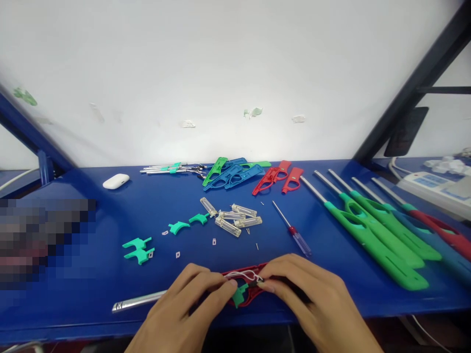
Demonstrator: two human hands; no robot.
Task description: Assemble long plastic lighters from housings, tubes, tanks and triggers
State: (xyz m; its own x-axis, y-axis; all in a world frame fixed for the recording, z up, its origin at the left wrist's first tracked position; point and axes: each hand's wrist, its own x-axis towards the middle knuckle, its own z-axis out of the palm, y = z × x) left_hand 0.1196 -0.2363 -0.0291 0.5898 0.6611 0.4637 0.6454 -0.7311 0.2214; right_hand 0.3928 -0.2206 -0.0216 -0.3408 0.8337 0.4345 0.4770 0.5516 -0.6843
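Both my hands rest at the near edge of the blue table [73, 289] over a red lighter shell [253, 293]. My left hand [184, 309] pinches it near a green trigger piece [240, 294], fingers closed. My right hand [312, 304] presses its fingertips together on the shell's right part, where a white wire [245, 273] loops over it. A silver metal tube [138, 301] sticks out to the left from under my left hand.
Several assembled green and red long lighters [371, 230] lie at the right. Clear plastic tanks [233, 218], green triggers [140, 249], a small screwdriver [292, 229], blue, green and red shells [235, 174] and a white earbud case [116, 181] are spread farther back. A power strip [434, 189] sits far right.
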